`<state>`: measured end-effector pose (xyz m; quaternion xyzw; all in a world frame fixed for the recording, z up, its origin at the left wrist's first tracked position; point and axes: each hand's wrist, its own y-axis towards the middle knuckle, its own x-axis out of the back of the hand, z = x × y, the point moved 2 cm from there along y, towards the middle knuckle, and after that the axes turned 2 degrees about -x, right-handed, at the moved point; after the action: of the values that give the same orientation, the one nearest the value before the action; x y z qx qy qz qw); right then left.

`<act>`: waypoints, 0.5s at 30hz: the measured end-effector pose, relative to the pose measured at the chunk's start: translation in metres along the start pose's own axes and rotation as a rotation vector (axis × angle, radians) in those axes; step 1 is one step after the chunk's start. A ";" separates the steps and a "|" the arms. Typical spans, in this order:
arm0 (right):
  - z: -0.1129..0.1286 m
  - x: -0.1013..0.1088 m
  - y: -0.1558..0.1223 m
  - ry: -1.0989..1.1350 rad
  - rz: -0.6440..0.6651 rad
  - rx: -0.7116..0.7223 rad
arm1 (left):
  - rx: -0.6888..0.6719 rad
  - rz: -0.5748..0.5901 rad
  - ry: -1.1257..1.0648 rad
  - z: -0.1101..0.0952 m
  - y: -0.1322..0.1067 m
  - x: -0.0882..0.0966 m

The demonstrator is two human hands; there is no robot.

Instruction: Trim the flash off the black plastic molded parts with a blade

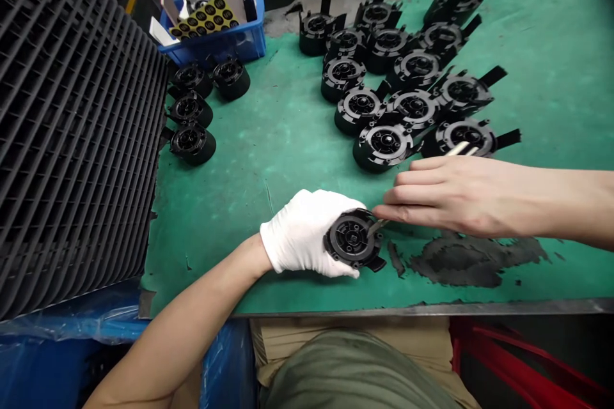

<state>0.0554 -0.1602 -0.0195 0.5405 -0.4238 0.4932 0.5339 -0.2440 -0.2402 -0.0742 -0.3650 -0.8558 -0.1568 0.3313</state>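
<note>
My left hand, in a white glove, grips a round black plastic housing from its left side, with the ribbed face turned up. My bare right hand is closed around a slim tool with a pale back end. Its metal tip reaches the right part of the housing's face, close to the rim. Most of the tool is hidden by my fingers, and its exact kind cannot be made out.
Several similar black housings stand grouped at the back right of the green mat, and more at the left. A blue bin holds sticker sheets and parts. Black stacked racks rise along the left edge.
</note>
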 end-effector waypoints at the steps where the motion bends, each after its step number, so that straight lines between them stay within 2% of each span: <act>1: 0.005 -0.001 -0.003 -0.014 -0.018 -0.051 | -0.001 -0.003 0.000 0.001 -0.001 -0.001; 4: 0.021 -0.006 -0.010 -0.070 -0.063 -0.201 | -0.005 -0.023 0.000 0.003 -0.003 -0.004; 7: 0.038 -0.011 -0.012 -0.084 -0.088 -0.281 | -0.003 -0.030 0.009 0.004 -0.003 -0.005; 11: 0.056 -0.013 -0.009 -0.055 -0.104 -0.346 | -0.009 -0.025 0.020 0.002 -0.002 -0.004; 15: 0.065 -0.011 -0.005 -0.133 -0.074 -0.358 | 0.000 -0.022 0.011 0.002 -0.002 -0.003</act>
<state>0.0634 -0.2257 -0.0270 0.4833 -0.5189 0.3532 0.6103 -0.2446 -0.2426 -0.0777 -0.3549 -0.8578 -0.1625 0.3344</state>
